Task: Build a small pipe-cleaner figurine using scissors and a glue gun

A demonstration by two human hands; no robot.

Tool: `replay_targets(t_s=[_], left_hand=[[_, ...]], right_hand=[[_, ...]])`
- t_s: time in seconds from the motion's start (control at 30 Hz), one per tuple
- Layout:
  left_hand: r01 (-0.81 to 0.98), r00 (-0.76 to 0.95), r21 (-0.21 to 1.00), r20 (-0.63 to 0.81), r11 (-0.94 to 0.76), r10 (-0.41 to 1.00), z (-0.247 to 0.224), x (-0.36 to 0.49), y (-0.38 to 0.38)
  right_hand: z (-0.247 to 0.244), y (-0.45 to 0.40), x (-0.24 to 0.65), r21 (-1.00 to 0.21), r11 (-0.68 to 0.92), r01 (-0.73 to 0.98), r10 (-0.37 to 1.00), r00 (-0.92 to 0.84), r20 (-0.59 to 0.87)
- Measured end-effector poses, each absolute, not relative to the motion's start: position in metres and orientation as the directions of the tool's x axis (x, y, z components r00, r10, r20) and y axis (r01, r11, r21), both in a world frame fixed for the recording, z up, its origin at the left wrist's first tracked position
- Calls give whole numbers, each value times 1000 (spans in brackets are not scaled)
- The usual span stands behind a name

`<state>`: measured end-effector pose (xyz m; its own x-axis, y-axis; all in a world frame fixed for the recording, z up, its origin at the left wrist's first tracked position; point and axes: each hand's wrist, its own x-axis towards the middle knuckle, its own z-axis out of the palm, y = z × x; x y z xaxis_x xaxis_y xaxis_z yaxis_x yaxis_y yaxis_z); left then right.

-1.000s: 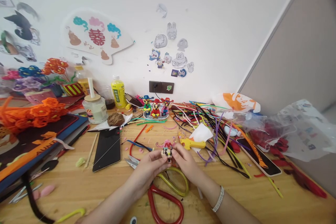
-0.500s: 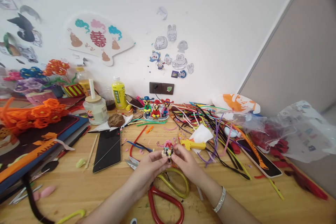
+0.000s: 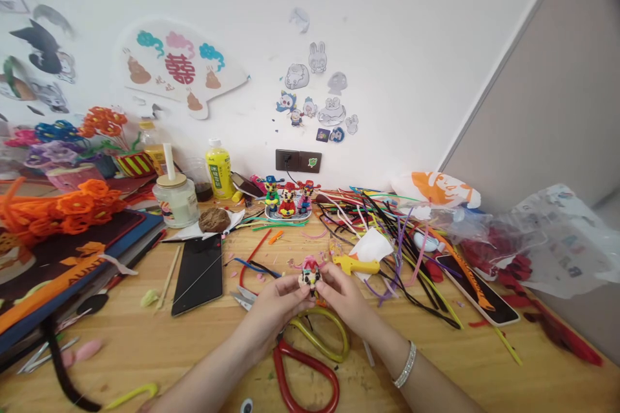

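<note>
Both hands hold a small figurine (image 3: 310, 271) with a pink and red top and a pale, dark-marked face, above the middle of the table. The fingers of my left hand (image 3: 281, 302) close on its left side. Gripping the other side is my right hand (image 3: 341, 293), with a bracelet on that wrist. Its lower part is partly hidden by the thumbs. Beneath the hands lie scissors (image 3: 307, 377) with one red and one yellow handle loop, blades showing left of my left hand. Beyond stand three similar figurines (image 3: 287, 200) on a small tray.
A yellow glue gun (image 3: 356, 265) lies right of the hands, before a heap of pipe cleaners (image 3: 387, 219). To the left are a black tablet-like slab (image 3: 197, 276), a glass jar (image 3: 175, 201) and a yellow bottle (image 3: 219, 171). A phone (image 3: 477, 290) lies at right.
The figurine has tipped slightly between my fingers, and its top and face show a little differently. Both hands stay in nearly the same place, still holding it.
</note>
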<state>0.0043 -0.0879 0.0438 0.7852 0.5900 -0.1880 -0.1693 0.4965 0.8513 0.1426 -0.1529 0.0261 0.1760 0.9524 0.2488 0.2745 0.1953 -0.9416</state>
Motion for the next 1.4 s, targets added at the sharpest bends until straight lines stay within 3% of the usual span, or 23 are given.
replay_targets(t_s=[0.6, 1.4], left_hand=[[-102, 759, 912, -186, 397, 624, 41, 8, -86], [-125, 742, 928, -147, 351, 654, 40, 8, -86]], right_hand=[[28, -153, 142, -931, 178, 319, 951, 189, 246], [24, -153, 142, -947, 197, 253, 953, 175, 245]])
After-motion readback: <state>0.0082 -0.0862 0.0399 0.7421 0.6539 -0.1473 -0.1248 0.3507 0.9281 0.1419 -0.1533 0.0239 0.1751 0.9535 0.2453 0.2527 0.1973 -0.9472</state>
